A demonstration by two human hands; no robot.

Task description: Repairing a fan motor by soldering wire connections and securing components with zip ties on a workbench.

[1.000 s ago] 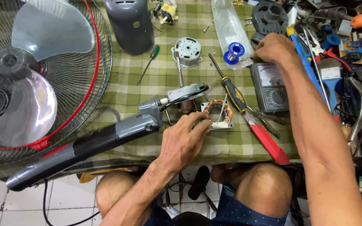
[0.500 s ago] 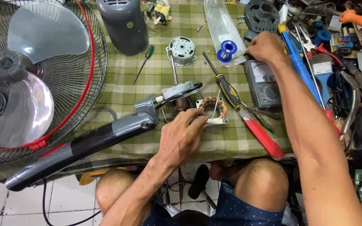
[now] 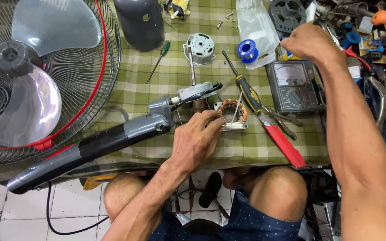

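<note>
Nearest to the person are the bare knees under the table [image 3: 112, 96] edge, which is covered with a green checked cloth. Just above the edge, the left hand [image 3: 196, 142] rests on the cloth with its fingers curled around the near-left side of the stator [image 3: 232, 114], a small square frame with copper winding. The fingertips touch the frame and hold it in place; the hand is not fully closed. The stator lies flat, just right of the fan neck [image 3: 90, 147], whose long axis runs from lower left up to the right. A screwdriver [image 3: 243, 82] and red-handled pliers [image 3: 282, 136] lie slanted just right of the stator. Farther back stands the meter [image 3: 293, 87]. The right hand [image 3: 311, 44] is far from the stator, with the arm stretched to the upper right among the tools; it seems closed, but what it grips I cannot tell. So the left hand is much nearer to the stator.
</note>
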